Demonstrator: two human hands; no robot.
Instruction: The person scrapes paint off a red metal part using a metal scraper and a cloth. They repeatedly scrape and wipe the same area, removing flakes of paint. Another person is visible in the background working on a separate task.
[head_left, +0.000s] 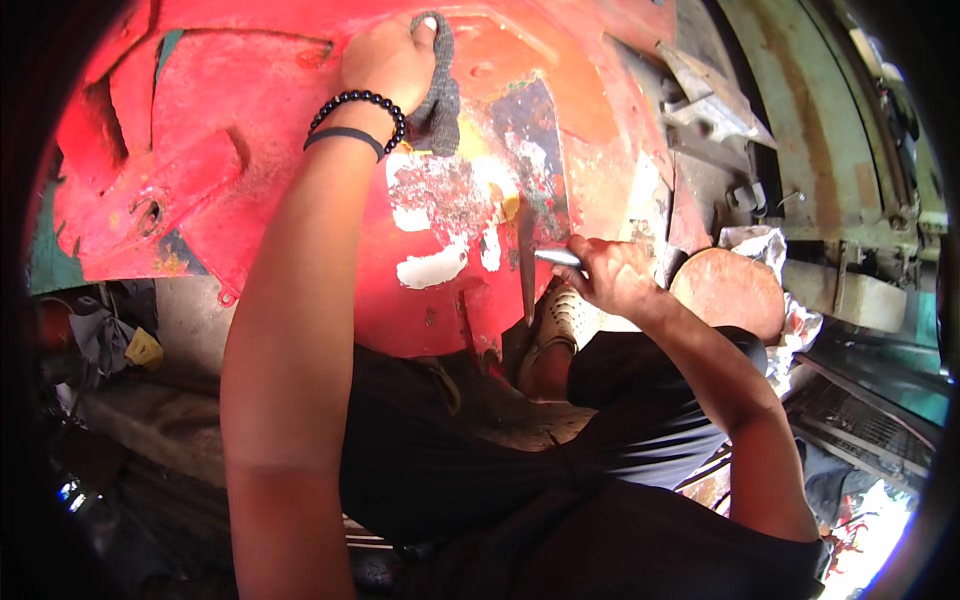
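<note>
Cloth (437, 95) in left hand (385, 65), tool (555, 257) in right hand (612, 275) — red panel (400, 310)

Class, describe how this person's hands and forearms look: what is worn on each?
The left hand is bare across the back; its wrist wears a bracelet of round, shiny black beads and a plain dark band. The right hand shows no bracelet. The left forearm and right forearm show no sleeves.
</note>
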